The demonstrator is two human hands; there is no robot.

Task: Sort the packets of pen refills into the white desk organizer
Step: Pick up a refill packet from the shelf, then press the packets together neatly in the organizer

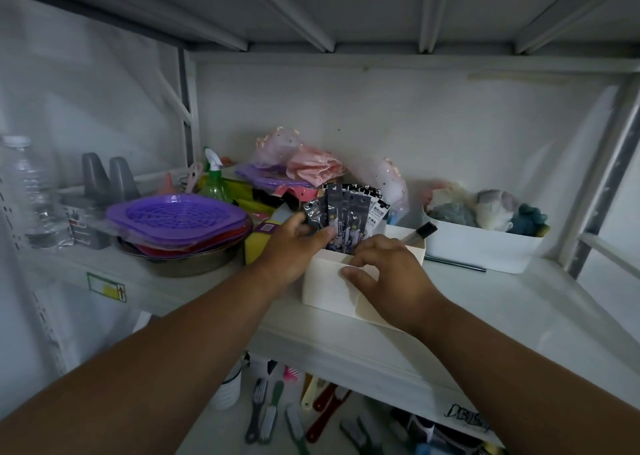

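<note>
Left hand point(294, 246) pinches roughly five upright dark refill packets point(346, 212); right hand point(384, 267) grips one white plastic organizer point(325, 281) beneath its fingers.

We see a white shelf point(502, 319) carrying the organizer point(332, 290) mid-frame, a white tub point(485, 246) right, a metal bowl point(187, 264) left.

A white desk organizer point(329, 286), rectangular and open-topped, is set upright on the shelf. Dark, narrow packets of pen refills point(349, 210) are stood upright in its rear left compartment, fanned together with their hang-hole tops projecting above the rim.
</note>
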